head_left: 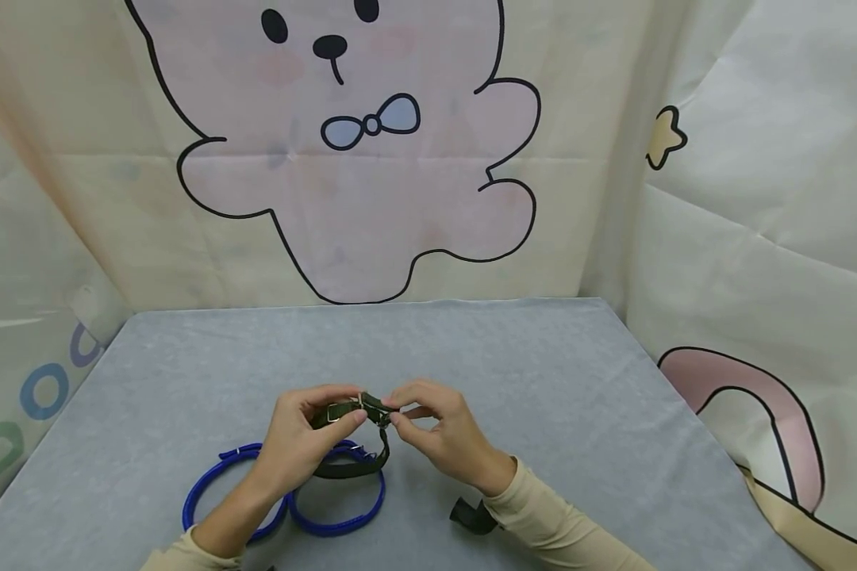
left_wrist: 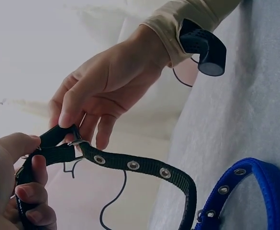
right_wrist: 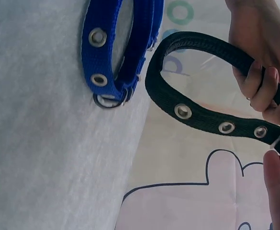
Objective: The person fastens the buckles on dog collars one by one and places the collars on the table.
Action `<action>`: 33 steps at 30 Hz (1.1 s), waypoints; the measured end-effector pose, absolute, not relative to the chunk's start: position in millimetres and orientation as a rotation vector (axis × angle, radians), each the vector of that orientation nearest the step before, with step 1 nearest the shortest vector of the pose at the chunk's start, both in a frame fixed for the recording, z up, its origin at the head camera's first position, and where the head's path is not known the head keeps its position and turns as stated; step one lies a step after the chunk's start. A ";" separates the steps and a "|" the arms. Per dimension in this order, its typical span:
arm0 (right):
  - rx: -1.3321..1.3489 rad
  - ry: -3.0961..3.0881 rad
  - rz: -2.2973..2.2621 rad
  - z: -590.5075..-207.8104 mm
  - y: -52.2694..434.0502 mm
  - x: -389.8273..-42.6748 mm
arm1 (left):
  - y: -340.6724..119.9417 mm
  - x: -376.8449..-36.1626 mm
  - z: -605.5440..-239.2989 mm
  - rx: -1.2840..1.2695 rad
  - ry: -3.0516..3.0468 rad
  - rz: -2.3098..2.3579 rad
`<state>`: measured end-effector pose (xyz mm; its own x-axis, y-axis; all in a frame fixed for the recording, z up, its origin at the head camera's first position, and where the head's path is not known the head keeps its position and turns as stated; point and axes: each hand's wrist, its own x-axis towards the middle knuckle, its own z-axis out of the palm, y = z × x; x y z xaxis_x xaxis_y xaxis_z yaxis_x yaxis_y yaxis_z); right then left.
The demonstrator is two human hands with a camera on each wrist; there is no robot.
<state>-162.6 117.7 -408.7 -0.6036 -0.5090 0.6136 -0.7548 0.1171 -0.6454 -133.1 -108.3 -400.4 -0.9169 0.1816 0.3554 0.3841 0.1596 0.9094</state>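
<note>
Two hands [head_left: 371, 432] pinch one dark collar [head_left: 350, 460]; two blue collars [head_left: 286, 500] beneath.

A makeshift recording booth: cartoon-bear fabric backdrops [head_left: 350, 159] enclose a grey-covered table [head_left: 543, 373].

Strap [head_left: 350, 464] between the hands above the table [head_left: 543, 373] — two collars [head_left: 293, 496] just left, beneath.

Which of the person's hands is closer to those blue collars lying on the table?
The left. The left hand holds the dark green collar directly above the blue collars, overlapping them in the head view. The right hand pinches the buckle end, off to their right.
</note>
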 end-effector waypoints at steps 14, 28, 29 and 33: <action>1.366 -2.100 1.337 -404.0 121.6 -165.3 | -109.8 -135.6 -402.7 -0.692 -2.194 -1.844; 1.276 -2.157 1.273 -404.9 112.1 -156.6 | -110.4 -132.0 -403.5 -0.705 -2.234 -1.843; 1.256 -2.171 1.300 -405.3 111.8 -155.5 | -109.7 -131.9 -403.0 -0.702 -2.241 -1.843; 1.186 -2.215 1.385 -407.9 112.1 -153.0 | -106.3 -131.3 -401.9 -0.631 -2.261 -1.824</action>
<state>-153.0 112.1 -407.9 -0.6274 -0.4968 0.5997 -0.7566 0.2069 -0.6203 -131.3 -106.3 -401.9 -0.8964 0.2177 0.3862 0.4236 0.1632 0.8911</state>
